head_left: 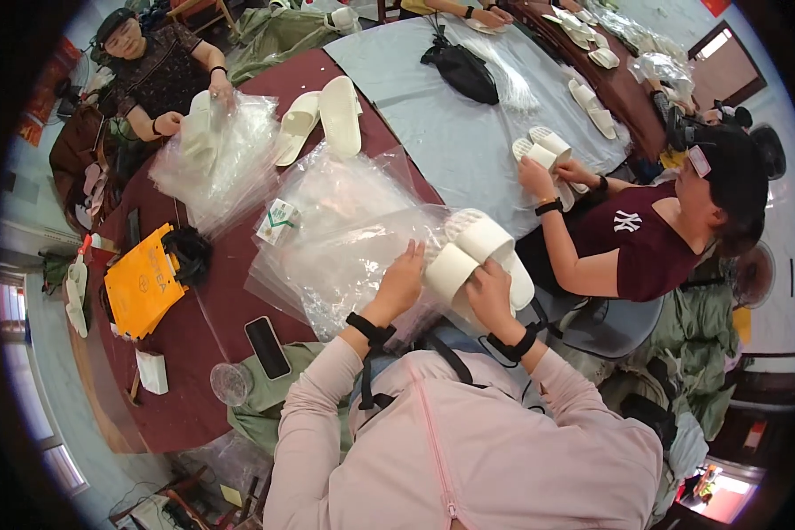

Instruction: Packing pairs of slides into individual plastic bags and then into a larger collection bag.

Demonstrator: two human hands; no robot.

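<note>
A person in a pale pink zip-up top sits at a dark red table (163, 389), seen from above. Both hands work on a pair of white slippers (479, 256) stacked together just past the table's near edge, in front of the chest. The pair's long axis runs on a diagonal, from upper left to lower right in the view; the rounded ends at upper left sit at the mouth of a clear plastic bag (344, 252). The left hand (400, 283) has its fingers curled over the bag's edge, gripping the plastic right beside the slippers. The right hand (490, 296) lies against the slippers from below, fingers bent around them in a hold. Both wrists wear black straps.

More clear bags are heaped behind the held one. Farther left on the table lie a black phone (268, 347), a yellow-orange packet (141, 281) and a small glass (230, 383). To the right, a co-worker in a maroon shirt holds another pair of white slippers (543, 148) over a grey tabletop (415, 88). At upper left, a third person handles a slipper in plastic.
</note>
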